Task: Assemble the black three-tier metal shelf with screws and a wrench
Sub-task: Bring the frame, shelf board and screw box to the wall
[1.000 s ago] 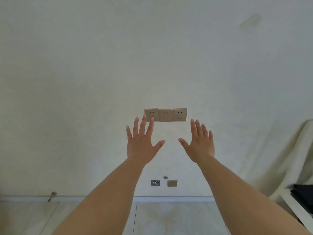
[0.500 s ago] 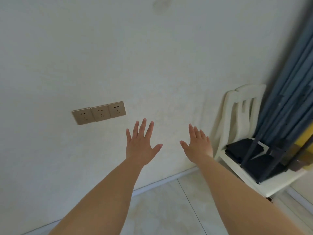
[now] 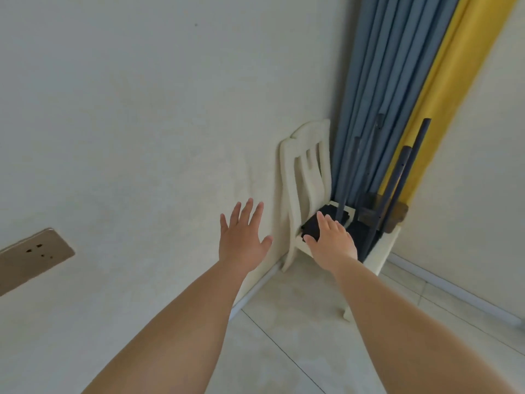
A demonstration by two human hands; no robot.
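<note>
Step, as judged: fetching parts, assembly not begun. Black shelf panels [image 3: 314, 226] and dark poles [image 3: 393, 191]: on white chair [image 3: 304, 177]. Left hand [image 3: 244, 237], right hand [image 3: 331, 241]: before the chair, each grip spread and empty. Next: reach the chair seat, grasp a panel.

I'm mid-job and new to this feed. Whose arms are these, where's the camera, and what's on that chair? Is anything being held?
There is no machine: these are a person's bare arms, filmed by a wide-angle camera on their head, looking forward and down. The left hand and right hand are stretched out with straight fingers and hold nothing. Ahead, in the room's corner, a cream chair stands against the wall. On its seat lie black flat parts, and dark metal poles lean up from it, against blue and yellow curtains. A wall socket shows at left.
</note>
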